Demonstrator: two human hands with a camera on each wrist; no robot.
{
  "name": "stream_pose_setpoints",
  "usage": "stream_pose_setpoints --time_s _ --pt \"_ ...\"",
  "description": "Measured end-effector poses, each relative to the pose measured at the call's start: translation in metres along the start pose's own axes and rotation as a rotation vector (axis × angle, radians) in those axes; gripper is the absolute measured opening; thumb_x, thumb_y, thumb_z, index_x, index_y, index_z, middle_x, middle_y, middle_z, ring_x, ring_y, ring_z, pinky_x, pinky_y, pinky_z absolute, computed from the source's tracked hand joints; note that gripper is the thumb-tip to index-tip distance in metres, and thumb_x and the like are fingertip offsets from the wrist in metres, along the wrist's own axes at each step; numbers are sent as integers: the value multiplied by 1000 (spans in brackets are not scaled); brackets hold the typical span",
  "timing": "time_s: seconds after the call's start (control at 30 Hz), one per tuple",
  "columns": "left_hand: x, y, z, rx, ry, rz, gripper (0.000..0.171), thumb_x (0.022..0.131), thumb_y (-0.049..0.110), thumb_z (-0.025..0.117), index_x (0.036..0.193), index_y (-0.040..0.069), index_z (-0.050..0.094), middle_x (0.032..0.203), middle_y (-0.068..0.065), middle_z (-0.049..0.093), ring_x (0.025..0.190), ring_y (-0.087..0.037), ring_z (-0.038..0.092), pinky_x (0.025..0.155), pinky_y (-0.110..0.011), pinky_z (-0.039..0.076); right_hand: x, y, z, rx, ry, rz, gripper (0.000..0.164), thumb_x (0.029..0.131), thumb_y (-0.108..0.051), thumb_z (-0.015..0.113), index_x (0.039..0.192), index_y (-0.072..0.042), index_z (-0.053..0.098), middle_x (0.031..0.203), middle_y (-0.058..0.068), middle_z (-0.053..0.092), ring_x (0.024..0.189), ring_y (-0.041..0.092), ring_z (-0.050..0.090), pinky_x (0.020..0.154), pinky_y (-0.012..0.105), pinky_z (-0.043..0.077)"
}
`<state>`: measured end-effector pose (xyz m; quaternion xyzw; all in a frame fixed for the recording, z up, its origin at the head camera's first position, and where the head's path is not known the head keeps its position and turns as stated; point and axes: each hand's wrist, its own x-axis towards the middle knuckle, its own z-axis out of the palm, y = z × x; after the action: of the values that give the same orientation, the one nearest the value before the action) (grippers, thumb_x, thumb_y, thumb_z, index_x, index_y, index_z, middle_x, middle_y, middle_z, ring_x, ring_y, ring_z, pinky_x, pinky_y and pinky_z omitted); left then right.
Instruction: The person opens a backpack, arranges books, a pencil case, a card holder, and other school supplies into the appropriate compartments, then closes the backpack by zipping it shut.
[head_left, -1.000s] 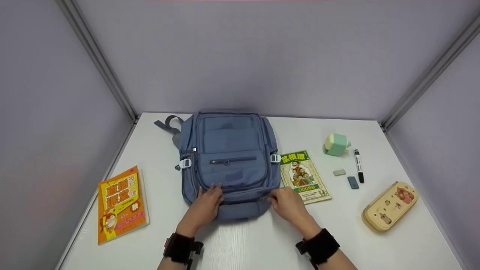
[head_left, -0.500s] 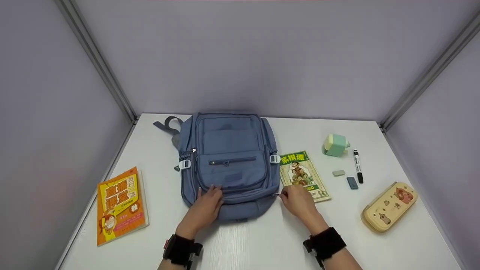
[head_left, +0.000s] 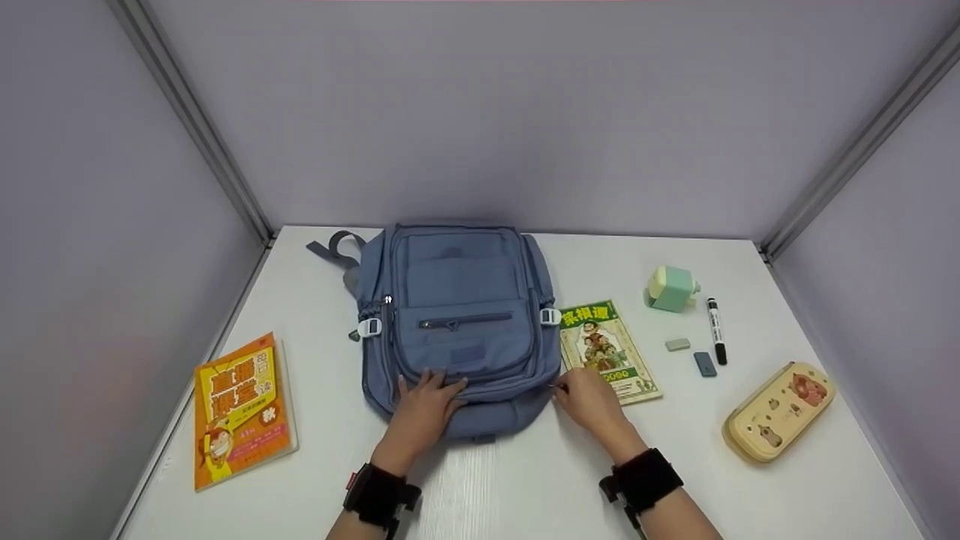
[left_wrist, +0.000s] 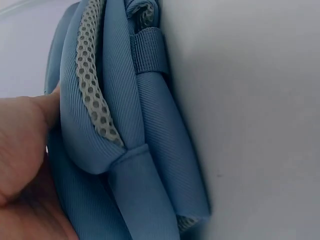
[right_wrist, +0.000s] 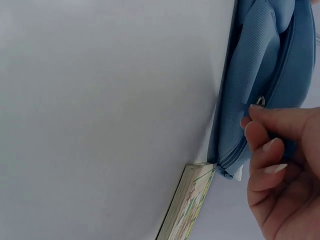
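On the white table (head_left: 465,502) lies a blue backpack (head_left: 463,274), front side up, left of the middle. An orange book (head_left: 244,412) is placed to its left; just beside its right edge is a green-and-cream book (head_left: 600,345) (whether they touch, I cannot tell). Farther right is a yellow pencil case (head_left: 780,412). The left hand (head_left: 420,412) rests on the backpack's near end, its fingers a little spread. The right hand (head_left: 592,401) is at the near right corner. Beyond the case are a mint-green block-shaped object (head_left: 671,289), a marker (head_left: 717,331), and a dark (head_left: 705,364) and a pale small block (head_left: 678,345). The right thumb and a finger pinch a metal zipper pull (right_wrist: 260,101).
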<state>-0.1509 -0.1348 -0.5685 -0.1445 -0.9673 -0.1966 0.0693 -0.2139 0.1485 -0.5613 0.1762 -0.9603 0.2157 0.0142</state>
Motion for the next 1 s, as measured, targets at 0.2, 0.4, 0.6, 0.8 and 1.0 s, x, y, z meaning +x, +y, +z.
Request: stream_pose_setpoints --time_s 0.2,0.4,0.6,0.8,1.0 --pt "2 -3 -4 -88 -45 -33 35 97 28 61 130 18 65 136 -23 54 126 -51 45 95 -79 21 12 3 -14 -51 44 69 19 78 -5 72 60 -10 70 62 2 65 59 21 62 54 38 50" --pt "1 -6 -5 -140 -62 -36 35 98 28 59 132 17 64 138 -23 52 128 -52 42 96 -79 18 29 11 -23 -93 36 140 26 80 -4 70 56 -9 63 62 7 62 56 22 60 52 41 50" --pt "1 -10 -4 -173 -59 -11 34 99 26 59 131 16 64 138 -24 52 127 -53 42 94 -80 19 52 18 -25 -156 -5 89 28 77 1 66 52 -9 57 62 11 59 54 25 58 49 42 49" --pt "-1 -10 -6 -202 -68 -19 34 100 28 57 131 17 64 140 -24 50 129 -54 39 96 -80 16 74 23 -24 -204 -92 94 22 79 2 65 59 -6 59 67 13 61 58 25 59 52 41 50" --pt "-1 -8 -8 -214 -81 2 33 101 27 56 131 16 65 139 -24 51 130 -54 38 96 -80 15 88 32 -16 -202 -41 114 17 80 1 64 64 -2 64 75 19 65 64 31 64 53 45 52"
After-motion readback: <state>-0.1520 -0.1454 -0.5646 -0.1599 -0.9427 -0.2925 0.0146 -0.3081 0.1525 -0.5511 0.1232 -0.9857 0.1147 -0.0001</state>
